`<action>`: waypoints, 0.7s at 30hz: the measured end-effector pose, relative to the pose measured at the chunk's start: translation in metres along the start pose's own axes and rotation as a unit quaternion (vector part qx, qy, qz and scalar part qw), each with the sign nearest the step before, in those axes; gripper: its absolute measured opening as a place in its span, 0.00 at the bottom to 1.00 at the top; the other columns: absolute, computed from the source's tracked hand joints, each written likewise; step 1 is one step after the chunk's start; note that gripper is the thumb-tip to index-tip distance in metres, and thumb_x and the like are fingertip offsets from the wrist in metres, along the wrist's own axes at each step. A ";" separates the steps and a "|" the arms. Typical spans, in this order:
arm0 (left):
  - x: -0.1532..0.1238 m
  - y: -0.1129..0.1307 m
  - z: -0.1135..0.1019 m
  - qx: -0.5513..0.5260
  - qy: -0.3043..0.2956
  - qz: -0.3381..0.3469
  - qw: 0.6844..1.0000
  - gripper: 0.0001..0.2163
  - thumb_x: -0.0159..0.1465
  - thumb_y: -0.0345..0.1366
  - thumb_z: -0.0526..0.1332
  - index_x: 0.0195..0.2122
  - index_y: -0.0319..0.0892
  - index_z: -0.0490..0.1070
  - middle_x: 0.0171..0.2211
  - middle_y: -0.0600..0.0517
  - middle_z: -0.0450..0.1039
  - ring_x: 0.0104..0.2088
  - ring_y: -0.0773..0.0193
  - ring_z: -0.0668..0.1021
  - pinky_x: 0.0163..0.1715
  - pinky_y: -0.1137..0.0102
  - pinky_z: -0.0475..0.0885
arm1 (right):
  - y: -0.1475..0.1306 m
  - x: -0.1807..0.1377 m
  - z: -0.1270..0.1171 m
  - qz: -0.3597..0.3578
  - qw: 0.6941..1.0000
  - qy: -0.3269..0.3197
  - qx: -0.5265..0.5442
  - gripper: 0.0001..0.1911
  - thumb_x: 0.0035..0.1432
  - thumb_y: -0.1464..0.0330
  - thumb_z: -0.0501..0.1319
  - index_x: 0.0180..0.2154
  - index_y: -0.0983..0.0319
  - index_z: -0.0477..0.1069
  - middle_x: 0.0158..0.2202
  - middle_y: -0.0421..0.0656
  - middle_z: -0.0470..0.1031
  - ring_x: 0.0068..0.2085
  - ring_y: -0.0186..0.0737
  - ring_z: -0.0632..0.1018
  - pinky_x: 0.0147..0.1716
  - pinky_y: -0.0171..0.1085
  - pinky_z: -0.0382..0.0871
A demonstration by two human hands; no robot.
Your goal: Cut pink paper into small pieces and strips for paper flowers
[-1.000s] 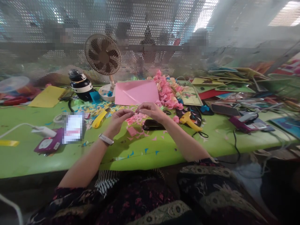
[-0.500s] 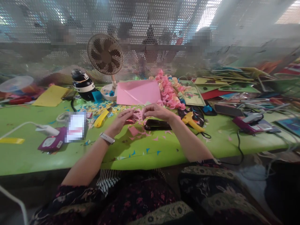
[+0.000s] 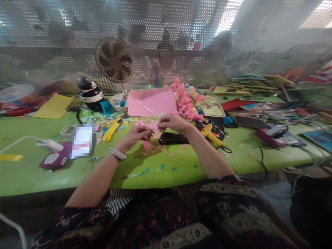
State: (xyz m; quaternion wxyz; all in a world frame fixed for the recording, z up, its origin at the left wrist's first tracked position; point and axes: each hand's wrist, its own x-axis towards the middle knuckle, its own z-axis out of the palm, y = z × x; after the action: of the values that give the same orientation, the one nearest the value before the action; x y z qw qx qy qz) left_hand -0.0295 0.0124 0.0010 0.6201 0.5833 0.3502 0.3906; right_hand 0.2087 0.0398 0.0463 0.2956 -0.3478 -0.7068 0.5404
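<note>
Both hands meet above the green table [image 3: 31,173] near its middle. My left hand [image 3: 136,134], with a white watch on the wrist, and my right hand [image 3: 171,122] pinch a small pink paper piece [image 3: 154,126] between their fingertips. Under the hands lie loose pink paper scraps [image 3: 149,146] and a black flat case [image 3: 173,138]. A pink paper sheet [image 3: 151,102] lies just behind, and a heap of pink paper flowers [image 3: 185,100] sits to its right.
A small fan [image 3: 114,65] and a black-white bottle [image 3: 89,93] stand at the back. A yellow cutter [image 3: 110,131], a yellow glue gun [image 3: 211,133], a purple device [image 3: 54,159] with white charger and stacked coloured papers [image 3: 249,90] surround the hands. People sit beyond the mesh screen.
The hands stay together on the pink paper piece, with small finger shifts; the left hand has dropped slightly lower and its fingers have curled more. The view wobbled a little.
</note>
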 end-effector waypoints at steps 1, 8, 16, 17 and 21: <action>0.000 0.000 0.000 -0.003 0.002 -0.005 1.000 0.16 0.52 0.49 0.78 0.32 0.43 0.81 0.33 0.49 0.82 0.31 0.64 0.82 0.34 0.68 0.80 | 0.001 0.000 0.000 0.003 1.000 -0.002 -0.004 0.11 0.52 0.63 0.74 0.30 0.63 0.79 0.26 0.39 0.79 0.28 0.32 0.77 0.35 0.36 0.76; 0.003 0.001 -0.006 -0.024 0.031 -0.077 0.996 0.19 0.57 0.55 0.72 0.32 0.42 0.82 0.31 0.46 0.82 0.29 0.61 0.81 0.27 0.68 0.75 | -0.006 -0.007 -0.004 -0.002 1.000 -0.017 0.024 0.11 0.51 0.63 0.75 0.30 0.63 0.78 0.27 0.39 0.79 0.30 0.33 0.78 0.36 0.36 0.77; -0.001 0.002 0.001 0.006 -0.004 -0.018 1.000 0.19 0.52 0.53 0.78 0.30 0.43 0.79 0.28 0.51 0.80 0.25 0.68 0.77 0.24 0.73 0.71 | -0.004 -0.005 -0.003 0.013 1.000 -0.027 -0.001 0.13 0.50 0.60 0.75 0.30 0.63 0.79 0.27 0.39 0.79 0.29 0.33 0.78 0.36 0.36 0.76; -0.002 0.003 0.001 0.001 0.001 -0.017 1.000 0.20 0.51 0.53 0.78 0.30 0.42 0.79 0.28 0.52 0.79 0.25 0.69 0.77 0.25 0.73 0.72 | -0.003 -0.004 -0.004 0.012 1.000 -0.014 0.000 0.14 0.50 0.60 0.76 0.31 0.63 0.79 0.27 0.39 0.79 0.30 0.33 0.78 0.36 0.36 0.76; -0.002 0.004 0.002 -0.016 0.010 -0.029 0.999 0.21 0.51 0.52 0.79 0.32 0.41 0.78 0.29 0.53 0.79 0.27 0.69 0.78 0.26 0.73 0.74 | -0.001 -0.006 -0.009 0.001 1.000 0.024 -0.008 0.17 0.51 0.57 0.75 0.34 0.63 0.78 0.31 0.41 0.81 0.34 0.35 0.79 0.41 0.38 0.77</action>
State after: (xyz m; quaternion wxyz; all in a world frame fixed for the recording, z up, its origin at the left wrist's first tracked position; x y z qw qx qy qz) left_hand -0.0289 0.0099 0.0055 0.6369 0.5590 0.3667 0.3840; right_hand 0.2193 0.0400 0.0498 0.3091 -0.3641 -0.7035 0.5262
